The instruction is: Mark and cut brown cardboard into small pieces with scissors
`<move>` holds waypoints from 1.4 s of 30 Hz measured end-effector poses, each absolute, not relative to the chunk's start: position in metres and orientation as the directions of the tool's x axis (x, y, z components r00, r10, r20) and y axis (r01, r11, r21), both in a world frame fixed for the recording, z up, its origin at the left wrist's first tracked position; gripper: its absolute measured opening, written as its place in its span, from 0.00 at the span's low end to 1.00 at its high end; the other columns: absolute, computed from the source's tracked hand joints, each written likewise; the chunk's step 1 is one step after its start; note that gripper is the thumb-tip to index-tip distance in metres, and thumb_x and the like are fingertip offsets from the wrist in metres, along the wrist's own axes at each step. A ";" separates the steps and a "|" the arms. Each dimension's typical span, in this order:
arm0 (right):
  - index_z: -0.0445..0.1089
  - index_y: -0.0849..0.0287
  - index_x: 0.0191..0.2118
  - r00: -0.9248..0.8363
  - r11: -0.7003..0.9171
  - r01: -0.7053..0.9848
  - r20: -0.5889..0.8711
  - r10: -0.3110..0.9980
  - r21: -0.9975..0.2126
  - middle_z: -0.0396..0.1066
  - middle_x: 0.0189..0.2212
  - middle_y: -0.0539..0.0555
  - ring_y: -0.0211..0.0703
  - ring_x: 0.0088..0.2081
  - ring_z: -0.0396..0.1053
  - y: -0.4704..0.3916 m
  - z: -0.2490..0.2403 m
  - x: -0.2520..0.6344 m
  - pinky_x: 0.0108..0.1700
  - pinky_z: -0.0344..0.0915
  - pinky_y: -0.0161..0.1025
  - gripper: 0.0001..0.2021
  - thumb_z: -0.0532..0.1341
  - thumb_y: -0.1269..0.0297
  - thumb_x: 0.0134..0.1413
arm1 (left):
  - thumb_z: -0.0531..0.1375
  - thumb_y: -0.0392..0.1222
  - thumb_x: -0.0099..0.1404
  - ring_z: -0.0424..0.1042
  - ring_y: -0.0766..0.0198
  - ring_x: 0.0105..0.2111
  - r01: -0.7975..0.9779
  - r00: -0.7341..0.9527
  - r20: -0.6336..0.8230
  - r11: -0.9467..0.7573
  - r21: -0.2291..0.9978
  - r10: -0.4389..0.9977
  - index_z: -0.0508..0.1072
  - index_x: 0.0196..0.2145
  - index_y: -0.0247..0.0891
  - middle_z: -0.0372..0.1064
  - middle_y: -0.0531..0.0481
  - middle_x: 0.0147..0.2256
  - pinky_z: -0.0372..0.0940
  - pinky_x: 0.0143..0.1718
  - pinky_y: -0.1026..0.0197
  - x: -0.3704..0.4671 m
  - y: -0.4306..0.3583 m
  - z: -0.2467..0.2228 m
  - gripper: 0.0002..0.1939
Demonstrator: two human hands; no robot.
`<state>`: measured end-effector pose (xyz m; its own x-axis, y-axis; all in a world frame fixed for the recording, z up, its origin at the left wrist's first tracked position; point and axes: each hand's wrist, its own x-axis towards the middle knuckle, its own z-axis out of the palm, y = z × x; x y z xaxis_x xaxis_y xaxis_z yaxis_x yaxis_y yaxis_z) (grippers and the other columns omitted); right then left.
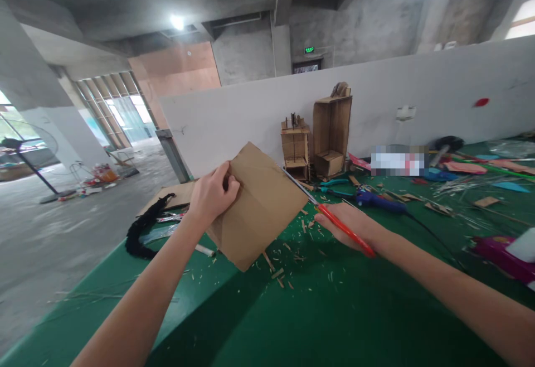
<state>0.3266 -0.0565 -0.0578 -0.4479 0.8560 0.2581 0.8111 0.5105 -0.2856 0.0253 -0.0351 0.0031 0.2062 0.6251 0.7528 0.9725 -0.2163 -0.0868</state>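
Observation:
A square brown sheet of cardboard [261, 211] is held tilted above the green table. My left hand [213, 191] grips its upper left edge, fingers curled and thumb on the near face. In my right hand [345, 222] are scissors with red handles [345, 230], their metal blades [298, 183] at the sheet's right edge. Part of the blades is hidden, so how far they cut in cannot be seen. Small cardboard scraps [303, 225] lie scattered on the table below the sheet.
Two cardboard structures [332, 133] stand against the white partition [251, 116]. Teal-handled pliers [332, 184] and a blue glue gun [380, 202] with a cord lie behind my right hand. A black fuzzy strip [142, 230] rests at left. Several craft pieces and a magenta object [501, 255] are at right.

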 end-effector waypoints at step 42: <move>0.63 0.57 0.26 -0.421 0.482 0.828 0.250 0.872 -0.286 0.70 0.25 0.57 0.48 0.30 0.69 -0.055 -0.061 0.313 0.32 0.58 0.39 0.20 0.42 0.54 0.61 | 0.46 0.43 0.64 0.70 0.57 0.29 0.977 0.211 0.663 -0.174 -0.122 0.718 0.65 0.41 0.38 0.72 0.46 0.32 0.54 0.27 0.59 0.040 -0.041 0.003 0.13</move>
